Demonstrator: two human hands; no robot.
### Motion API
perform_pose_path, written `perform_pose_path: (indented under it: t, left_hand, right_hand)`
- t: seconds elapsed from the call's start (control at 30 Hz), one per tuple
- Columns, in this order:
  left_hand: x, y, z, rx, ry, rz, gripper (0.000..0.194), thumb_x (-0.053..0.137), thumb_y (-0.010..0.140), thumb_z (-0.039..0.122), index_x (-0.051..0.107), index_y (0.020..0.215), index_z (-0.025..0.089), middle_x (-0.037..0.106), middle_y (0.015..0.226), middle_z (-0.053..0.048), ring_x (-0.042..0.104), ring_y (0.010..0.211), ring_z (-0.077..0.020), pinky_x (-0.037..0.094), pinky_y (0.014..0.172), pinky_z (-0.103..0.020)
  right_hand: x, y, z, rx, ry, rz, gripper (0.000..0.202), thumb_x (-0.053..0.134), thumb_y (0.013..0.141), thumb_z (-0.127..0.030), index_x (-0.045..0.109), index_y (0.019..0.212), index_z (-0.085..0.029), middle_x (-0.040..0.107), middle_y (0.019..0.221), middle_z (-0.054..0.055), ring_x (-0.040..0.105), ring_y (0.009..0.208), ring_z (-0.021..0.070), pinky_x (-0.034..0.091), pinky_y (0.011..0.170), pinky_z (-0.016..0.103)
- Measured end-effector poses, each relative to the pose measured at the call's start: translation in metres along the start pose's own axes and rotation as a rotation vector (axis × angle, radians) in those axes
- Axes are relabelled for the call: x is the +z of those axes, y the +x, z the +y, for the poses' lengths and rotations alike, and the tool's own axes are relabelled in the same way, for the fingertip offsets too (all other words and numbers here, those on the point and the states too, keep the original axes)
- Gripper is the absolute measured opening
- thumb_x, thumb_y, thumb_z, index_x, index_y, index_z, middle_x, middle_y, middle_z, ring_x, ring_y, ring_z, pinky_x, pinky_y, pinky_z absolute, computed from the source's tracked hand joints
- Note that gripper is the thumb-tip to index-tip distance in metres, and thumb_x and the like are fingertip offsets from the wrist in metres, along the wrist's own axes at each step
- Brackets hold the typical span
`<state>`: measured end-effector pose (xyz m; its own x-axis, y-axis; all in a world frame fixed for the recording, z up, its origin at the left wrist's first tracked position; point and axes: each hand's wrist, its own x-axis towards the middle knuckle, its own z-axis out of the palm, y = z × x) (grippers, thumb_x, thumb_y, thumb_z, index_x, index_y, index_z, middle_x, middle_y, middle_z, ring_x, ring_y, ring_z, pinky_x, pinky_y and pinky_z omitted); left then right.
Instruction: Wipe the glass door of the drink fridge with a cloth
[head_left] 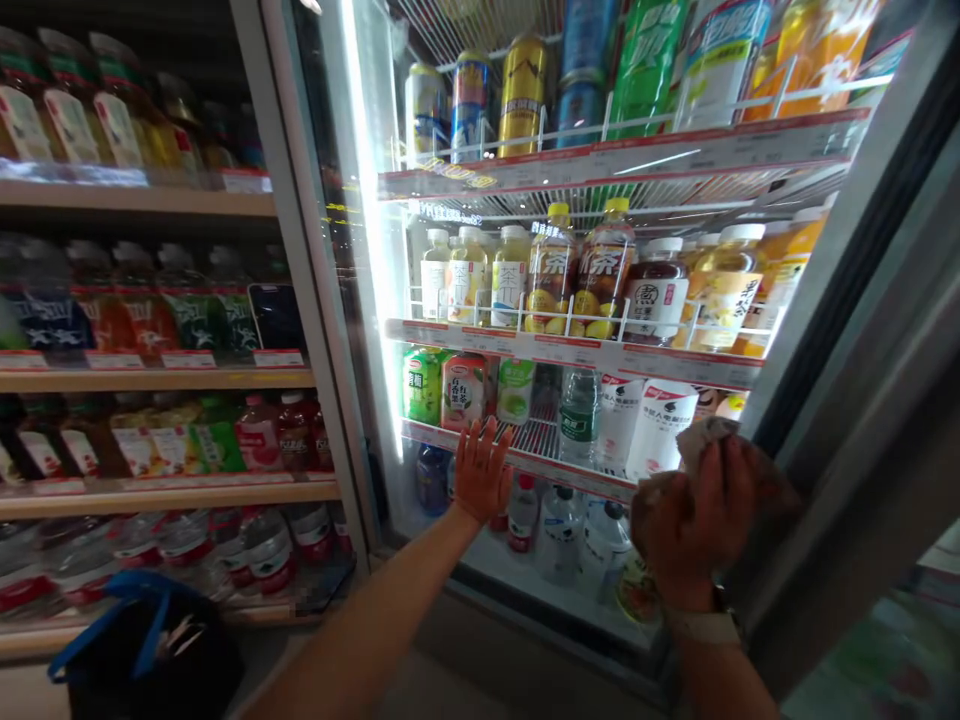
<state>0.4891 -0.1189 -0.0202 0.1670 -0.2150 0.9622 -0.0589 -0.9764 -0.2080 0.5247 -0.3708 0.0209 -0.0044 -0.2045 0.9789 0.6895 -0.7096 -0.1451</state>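
Observation:
My left hand [480, 478] is held flat with its fingers spread against what looks like the glass front of a lit drinks fridge, before the lower shelf rail [551, 468]. It holds nothing. On the right, my right hand [694, 525] grips a crumpled, brownish cloth [772, 487], pressed near the glass beside the door frame [817, 450]. A wristband [705, 627] circles my right wrist. Behind the glass, level with my hands, stand a red tea carton [465, 390], a green-labelled water bottle [579, 415] and white packs [660, 428].
More fridge shelves hold cans [523, 95] and tea bottles [551, 270]. To the left, wooden shelves [165, 380] carry rows of bottles. On the floor at lower left sits a black bag [202, 640] with a blue strap. Light reflections cross the glass.

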Motion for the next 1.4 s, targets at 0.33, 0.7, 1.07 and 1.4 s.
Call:
perform_pose_path:
  t: [0.33,0.7,1.07,1.4]
  left_hand:
    - [0.001,-0.001,0.000,-0.003,0.018,0.002,0.060,0.033,0.097,0.030,0.020,0.154,0.017,0.022,0.161,-0.011,0.013,0.150,-0.0280,0.023,0.119,-0.049]
    - [0.003,-0.004,-0.003,-0.007,0.017,-0.001,0.060,0.035,0.098,0.032,0.019,0.154,0.019,0.021,0.161,-0.009,0.013,0.150,-0.0262,0.022,0.121,-0.048]
    - [0.000,-0.002,-0.001,-0.021,-0.039,0.000,0.062,0.039,0.095,0.029,0.022,0.153,0.018,0.024,0.160,-0.010,0.014,0.150,-0.0269,0.022,0.120,-0.048]
    - [0.000,-0.002,0.001,-0.025,-0.007,-0.016,0.061,0.038,0.095,0.029,0.023,0.153,0.017,0.025,0.160,-0.010,0.015,0.150,-0.0279,0.022,0.119,-0.049]
  right_hand:
    - [0.012,-0.054,-0.044,-0.246,0.119,-0.376,0.056,0.047,0.093,-0.010,0.041,0.147,-0.021,0.056,0.140,0.009,0.040,0.140,0.0248,0.028,0.119,0.048]
    - [0.015,-0.094,-0.058,-0.438,0.198,-0.549,0.054,0.041,0.089,-0.001,0.053,0.137,-0.021,0.056,0.140,0.003,0.042,0.138,0.0157,0.036,0.114,0.031]
    - [0.001,0.004,-0.003,0.064,0.006,-0.044,0.057,0.050,0.095,-0.019,0.037,0.150,-0.018,0.043,0.149,0.017,0.036,0.141,0.0350,0.024,0.115,0.063]
    - [0.019,-0.046,-0.047,-0.117,0.046,-0.262,0.059,0.057,0.093,-0.024,0.037,0.149,-0.023,0.051,0.144,0.012,0.040,0.139,0.0281,0.027,0.117,0.051]
